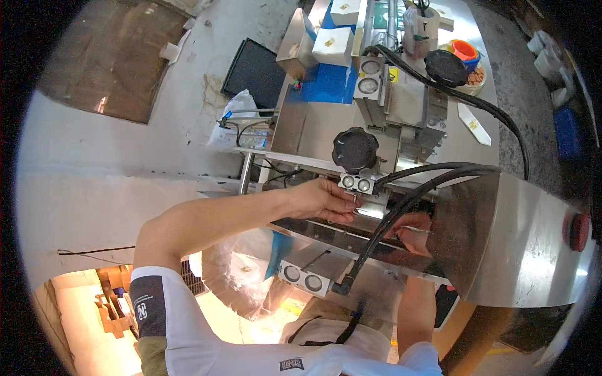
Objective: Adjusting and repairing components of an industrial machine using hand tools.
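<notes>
My left hand (326, 202) reaches into a steel machine, its fingers pinching a small metal pin (355, 199) just under a silver block with two round ports (356, 183). A black ribbed knob (355, 150) stands right above that block. Deeper in the machine's opening, my right hand (412, 233) has its fingers curled. A thin, light sliver shows at it, too small to name, and black hoses and a steel edge partly cover the fingers. Between the two hands lies a shiny metal plate (371, 209).
Thick black hoses (401, 210) arch over the work area. On the right is a curved steel housing (527, 244) with a red button (575, 232). White boxes (333, 46) sit on a blue belt (329, 83) at the back, near a tub with orange and blue rings (464, 53).
</notes>
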`<state>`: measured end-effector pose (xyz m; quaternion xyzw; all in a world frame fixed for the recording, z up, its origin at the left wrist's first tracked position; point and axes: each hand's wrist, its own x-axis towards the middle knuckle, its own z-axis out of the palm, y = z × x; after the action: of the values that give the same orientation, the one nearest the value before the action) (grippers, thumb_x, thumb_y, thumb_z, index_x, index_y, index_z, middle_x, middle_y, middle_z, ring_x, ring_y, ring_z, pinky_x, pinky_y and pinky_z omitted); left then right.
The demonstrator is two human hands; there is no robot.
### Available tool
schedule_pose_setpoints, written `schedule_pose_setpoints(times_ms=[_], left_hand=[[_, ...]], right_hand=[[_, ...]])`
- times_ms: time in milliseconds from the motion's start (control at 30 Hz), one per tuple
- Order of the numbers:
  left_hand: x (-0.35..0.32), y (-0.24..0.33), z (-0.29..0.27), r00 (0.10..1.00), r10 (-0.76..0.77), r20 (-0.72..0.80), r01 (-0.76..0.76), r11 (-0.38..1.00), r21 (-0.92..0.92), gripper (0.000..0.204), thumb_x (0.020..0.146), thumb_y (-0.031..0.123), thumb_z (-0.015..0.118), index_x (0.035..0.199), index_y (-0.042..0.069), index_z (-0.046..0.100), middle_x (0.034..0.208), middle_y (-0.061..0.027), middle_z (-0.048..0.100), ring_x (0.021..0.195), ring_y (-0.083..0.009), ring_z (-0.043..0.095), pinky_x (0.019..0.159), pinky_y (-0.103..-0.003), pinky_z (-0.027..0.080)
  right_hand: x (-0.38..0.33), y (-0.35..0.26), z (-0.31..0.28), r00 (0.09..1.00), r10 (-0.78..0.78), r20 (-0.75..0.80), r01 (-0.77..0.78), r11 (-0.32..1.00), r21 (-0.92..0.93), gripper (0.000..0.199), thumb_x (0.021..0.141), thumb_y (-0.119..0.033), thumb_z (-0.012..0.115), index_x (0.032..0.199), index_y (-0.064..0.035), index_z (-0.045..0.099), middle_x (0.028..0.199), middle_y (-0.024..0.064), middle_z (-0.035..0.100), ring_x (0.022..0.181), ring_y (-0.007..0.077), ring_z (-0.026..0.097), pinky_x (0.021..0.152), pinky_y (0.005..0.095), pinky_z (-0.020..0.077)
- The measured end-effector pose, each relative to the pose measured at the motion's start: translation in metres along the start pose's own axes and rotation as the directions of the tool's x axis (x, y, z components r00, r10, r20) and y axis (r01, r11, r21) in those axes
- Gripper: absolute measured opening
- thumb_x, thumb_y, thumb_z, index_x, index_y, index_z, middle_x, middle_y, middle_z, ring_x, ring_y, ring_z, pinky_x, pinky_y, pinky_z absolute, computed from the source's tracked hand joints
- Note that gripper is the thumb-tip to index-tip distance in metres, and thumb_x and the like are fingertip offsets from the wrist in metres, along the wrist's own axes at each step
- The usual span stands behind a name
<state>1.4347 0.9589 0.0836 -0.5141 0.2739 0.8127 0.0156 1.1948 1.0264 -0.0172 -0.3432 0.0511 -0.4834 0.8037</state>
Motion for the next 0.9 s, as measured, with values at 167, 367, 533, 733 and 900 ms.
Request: schedule_pose_setpoints(times_ms=[167,367,533,733,900], left_hand=[[0.000,0.003,0.008,1.000,0.030,0.000,-0.030,0.999,-0.013,0.018,0.084,0.008,0.061,0.099,-0.002,0.061,0.093,-0.0108,0.064,0.082,-0.0161,0.063,0.079,-0.027,0.054],[-0.002,0.004,0.008,1.000,0.023,-0.011,-0.022,0.997,0.074,0.016,0.084,0.011,0.062,0.096,0.000,0.062,0.091,-0.0107,0.064,0.080,-0.0151,0.063,0.076,-0.025,0.053],[-0.005,0.004,0.005,0.999,0.032,-0.017,-0.030,0.994,0.106,0.015,0.084,0.011,0.062,0.095,0.000,0.062,0.090,-0.0097,0.064,0.080,-0.0144,0.062,0.075,-0.024,0.053],[0.000,0.001,0.003,0.999,0.039,-0.012,-0.038,0.995,0.094,0.016,0.084,0.012,0.063,0.094,0.000,0.063,0.088,-0.0076,0.063,0.079,-0.0129,0.061,0.074,-0.024,0.052],[-0.002,0.001,0.005,0.998,0.044,-0.044,-0.039,0.993,0.110,0.018,0.084,0.014,0.063,0.095,0.000,0.063,0.085,-0.0052,0.063,0.077,-0.0111,0.060,0.070,-0.023,0.052]], right_hand=[[-0.018,0.017,0.000,0.976,-0.056,-0.212,0.084,0.988,0.126,0.029,0.074,-0.013,0.069,0.099,0.0004,0.060,0.084,0.0175,0.063,0.073,0.0264,0.061,0.062,0.0393,0.0485],[-0.050,0.032,-0.001,0.910,-0.074,-0.409,0.182,0.956,0.230,0.029,0.075,-0.017,0.070,0.098,-0.0009,0.060,0.077,0.0159,0.063,0.066,0.0238,0.060,0.056,0.0385,0.0482],[-0.045,0.052,-0.003,0.657,0.115,-0.745,-0.157,0.988,0.014,0.023,0.076,-0.010,0.068,0.094,-0.0014,0.057,0.069,0.0040,0.056,0.050,0.0115,0.048,0.043,0.0257,0.0392],[-0.040,0.103,-0.022,0.631,0.053,-0.774,-0.335,0.919,-0.210,0.021,0.081,-0.018,0.068,0.092,-0.0030,0.060,0.074,0.0014,0.059,0.055,0.0106,0.052,0.046,0.0244,0.0401],[-0.036,0.107,-0.028,0.639,0.169,-0.751,-0.417,0.896,-0.154,0.024,0.082,-0.021,0.067,0.095,-0.0012,0.061,0.074,0.0012,0.060,0.057,0.0105,0.053,0.048,0.0248,0.0415]])
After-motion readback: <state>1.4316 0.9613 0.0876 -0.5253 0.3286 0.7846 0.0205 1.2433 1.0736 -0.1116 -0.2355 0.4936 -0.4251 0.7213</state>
